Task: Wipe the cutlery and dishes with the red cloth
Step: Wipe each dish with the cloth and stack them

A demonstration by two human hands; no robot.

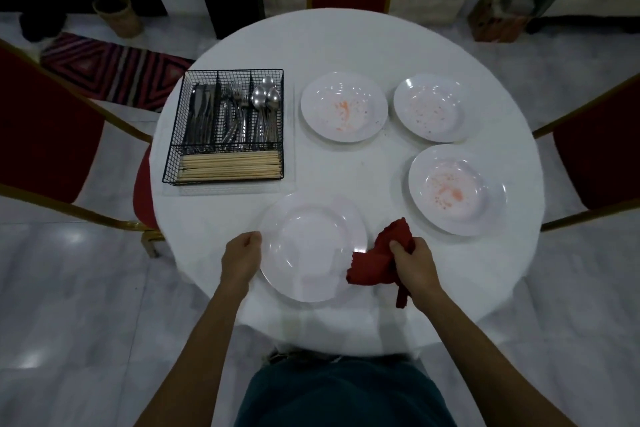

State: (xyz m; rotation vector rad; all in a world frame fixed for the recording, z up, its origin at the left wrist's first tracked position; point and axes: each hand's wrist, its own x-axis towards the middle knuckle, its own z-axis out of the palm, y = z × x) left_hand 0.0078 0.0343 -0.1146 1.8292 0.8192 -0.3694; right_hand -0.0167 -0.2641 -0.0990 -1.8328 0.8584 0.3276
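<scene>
A person stands at a round white table (346, 45). The right hand (412, 262) grips a bunched red cloth (375, 258) at the right rim of the nearest plate (311, 246), which looks clean. The left hand (242, 255), fingers curled, pinches that plate's left rim near the table's edge; a hard wipe could push it off. Three stained plates (343, 107) lie beyond. A wire cutlery basket (223, 126) stands far left, nothing blocking it.
</scene>
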